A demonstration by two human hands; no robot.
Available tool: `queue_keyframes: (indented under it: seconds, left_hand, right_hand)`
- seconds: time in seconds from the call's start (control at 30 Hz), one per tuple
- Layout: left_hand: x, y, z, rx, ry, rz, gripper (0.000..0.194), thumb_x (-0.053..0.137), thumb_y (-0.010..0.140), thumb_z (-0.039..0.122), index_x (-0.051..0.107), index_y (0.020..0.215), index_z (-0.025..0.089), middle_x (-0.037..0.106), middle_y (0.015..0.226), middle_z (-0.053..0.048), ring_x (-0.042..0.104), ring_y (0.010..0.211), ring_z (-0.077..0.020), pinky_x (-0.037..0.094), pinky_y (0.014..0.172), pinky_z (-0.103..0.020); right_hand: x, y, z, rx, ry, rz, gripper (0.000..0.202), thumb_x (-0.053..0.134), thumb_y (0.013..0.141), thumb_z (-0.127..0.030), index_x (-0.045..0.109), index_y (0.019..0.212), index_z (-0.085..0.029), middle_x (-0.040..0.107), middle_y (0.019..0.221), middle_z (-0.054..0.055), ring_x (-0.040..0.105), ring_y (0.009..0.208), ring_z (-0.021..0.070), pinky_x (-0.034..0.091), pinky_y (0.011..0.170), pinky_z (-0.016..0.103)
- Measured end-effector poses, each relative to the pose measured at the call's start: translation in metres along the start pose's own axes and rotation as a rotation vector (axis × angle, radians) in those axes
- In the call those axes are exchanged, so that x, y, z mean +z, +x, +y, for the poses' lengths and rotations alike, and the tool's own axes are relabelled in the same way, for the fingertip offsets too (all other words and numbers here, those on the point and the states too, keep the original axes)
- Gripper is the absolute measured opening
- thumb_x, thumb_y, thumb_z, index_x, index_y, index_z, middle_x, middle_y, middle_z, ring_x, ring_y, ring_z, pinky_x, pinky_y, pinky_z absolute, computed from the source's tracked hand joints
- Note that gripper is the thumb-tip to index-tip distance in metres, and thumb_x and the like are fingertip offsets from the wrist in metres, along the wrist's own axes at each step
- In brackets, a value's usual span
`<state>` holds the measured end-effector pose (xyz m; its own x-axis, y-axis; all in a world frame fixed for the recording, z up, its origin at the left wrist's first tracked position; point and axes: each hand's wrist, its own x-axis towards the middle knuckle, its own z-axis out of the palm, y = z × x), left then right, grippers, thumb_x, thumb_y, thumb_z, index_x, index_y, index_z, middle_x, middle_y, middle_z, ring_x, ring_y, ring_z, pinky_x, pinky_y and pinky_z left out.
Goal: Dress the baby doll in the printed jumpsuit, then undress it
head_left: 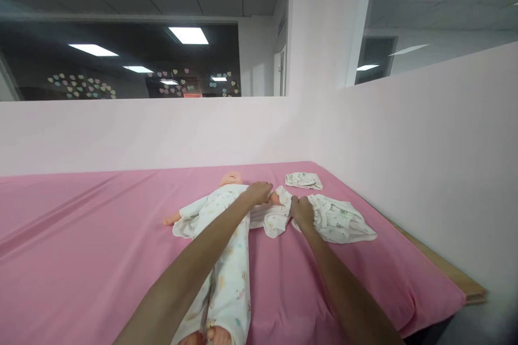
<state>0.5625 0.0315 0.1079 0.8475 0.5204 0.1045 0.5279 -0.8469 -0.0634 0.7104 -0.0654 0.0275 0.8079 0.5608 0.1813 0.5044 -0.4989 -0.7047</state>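
Note:
A baby doll lies on its back in a white printed outfit [232,269], its head [231,178] away from me and its feet [220,335] near the bottom edge. My left hand [259,193] is closed at the doll's arm [275,198] on the right side; what its fingers pinch is partly hidden. My right hand [302,212] is closed on the white sleeve cloth [285,202] by the doll's hand. The doll's other arm [172,219] stretches out to the left, its hand bare.
A loose white printed garment [342,220] lies right of my right hand. Behind it is a small folded cloth [303,180]. The pink sheet [101,237] covers the bed, bounded by pale walls [162,135] behind and at right. A wooden edge [445,267] shows at right.

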Motion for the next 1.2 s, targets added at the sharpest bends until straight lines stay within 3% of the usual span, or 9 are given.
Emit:
queue_keyframes:
  seconds: [0.2, 0.3, 0.53, 0.7, 0.77, 0.9, 1.0, 1.13, 1.2]
  left_hand:
    - [-0.021, -0.007, -0.030, -0.080, -0.107, 0.083, 0.031, 0.056, 0.087, 0.039, 0.058, 0.111, 0.019, 0.069, 0.111, -0.010, 0.065, 0.097, -0.0244, 0.047, 0.074, -0.030]
    - [-0.010, -0.008, -0.027, -0.112, -0.149, 0.116, 0.037, 0.055, 0.088, 0.045, 0.057, 0.116, 0.020, 0.068, 0.118, -0.010, 0.064, 0.104, -0.0257, 0.047, 0.082, -0.032]
    - [0.021, -0.017, -0.015, -0.135, -0.217, 0.138, 0.031, 0.062, 0.083, 0.030, 0.064, 0.111, 0.018, 0.068, 0.116, -0.015, 0.064, 0.108, -0.0302, 0.047, 0.090, -0.038]
    - [0.015, -0.058, -0.058, -0.151, -0.311, 0.243, 0.033, 0.051, 0.091, 0.037, 0.062, 0.117, 0.021, 0.066, 0.123, -0.009, 0.059, 0.117, -0.0248, 0.044, 0.097, -0.033]
    - [0.020, -0.081, -0.081, -0.210, -0.368, 0.314, 0.033, 0.044, 0.094, 0.037, 0.061, 0.117, 0.021, 0.065, 0.124, -0.009, 0.059, 0.116, -0.0222, 0.043, 0.098, -0.032]
    - [0.044, -0.116, -0.109, -0.516, -0.630, 0.522, 0.026, 0.051, 0.088, 0.036, 0.063, 0.103, 0.018, 0.067, 0.112, -0.011, 0.062, 0.105, -0.0233, 0.045, 0.092, -0.033]
    - [0.057, -0.126, -0.110, -0.659, -0.826, 0.594, 0.020, 0.053, 0.087, 0.036, 0.063, 0.090, 0.019, 0.070, 0.104, -0.010, 0.064, 0.098, -0.0229, 0.046, 0.088, -0.033]
    - [0.057, -0.133, -0.104, -0.763, -0.977, 0.561, 0.021, 0.051, 0.087, 0.039, 0.060, 0.082, 0.021, 0.072, 0.102, -0.009, 0.065, 0.098, -0.0246, 0.046, 0.085, -0.034]
    - [0.055, -0.137, -0.104, -0.797, -1.001, 0.536, 0.022, 0.049, 0.088, 0.039, 0.059, 0.081, 0.020, 0.073, 0.103, -0.010, 0.065, 0.099, -0.0263, 0.047, 0.086, -0.036]
  right_hand:
    - [0.000, -0.003, 0.002, -0.063, 0.008, -0.060, 0.036, 0.039, 0.093, -0.036, 0.065, 0.103, -0.014, 0.071, 0.098, 0.014, 0.065, 0.093, 0.0278, 0.040, 0.069, 0.032]
    - [0.002, -0.013, -0.003, -0.153, -0.036, -0.090, 0.028, 0.044, 0.091, -0.035, 0.064, 0.101, -0.018, 0.071, 0.093, 0.009, 0.065, 0.089, 0.0244, 0.038, 0.067, 0.029]
    - [0.005, -0.023, -0.008, -0.287, -0.225, -0.147, 0.030, 0.038, 0.093, -0.029, 0.065, 0.088, -0.018, 0.070, 0.089, 0.008, 0.063, 0.083, 0.0217, 0.033, 0.064, 0.029]
    - [0.008, -0.023, -0.006, -0.313, -0.197, -0.146, 0.027, 0.038, 0.092, -0.029, 0.062, 0.083, -0.019, 0.069, 0.086, 0.006, 0.061, 0.079, 0.0204, 0.031, 0.062, 0.028]
    - [0.010, -0.024, -0.006, -0.336, -0.182, -0.142, 0.025, 0.039, 0.091, -0.028, 0.061, 0.082, -0.020, 0.068, 0.085, 0.006, 0.060, 0.079, 0.0202, 0.031, 0.062, 0.028]
    - [0.016, -0.029, -0.010, -0.391, -0.160, -0.138, 0.023, 0.039, 0.091, -0.027, 0.058, 0.079, -0.020, 0.066, 0.083, 0.005, 0.058, 0.078, 0.0195, 0.031, 0.062, 0.027]
    - [0.018, -0.035, -0.014, -0.441, -0.166, -0.095, 0.024, 0.039, 0.092, -0.026, 0.054, 0.074, -0.020, 0.064, 0.081, 0.005, 0.056, 0.075, 0.0184, 0.030, 0.062, 0.027]
    - [0.022, -0.046, -0.025, -0.588, -0.104, 0.023, 0.028, 0.038, 0.091, -0.025, 0.051, 0.067, -0.021, 0.062, 0.078, 0.006, 0.056, 0.078, 0.0191, 0.034, 0.068, 0.028]
    - [0.029, -0.050, -0.035, -0.611, 0.042, -0.045, 0.031, 0.037, 0.092, -0.028, 0.052, 0.066, -0.021, 0.062, 0.073, 0.005, 0.057, 0.076, 0.0197, 0.038, 0.070, 0.028]
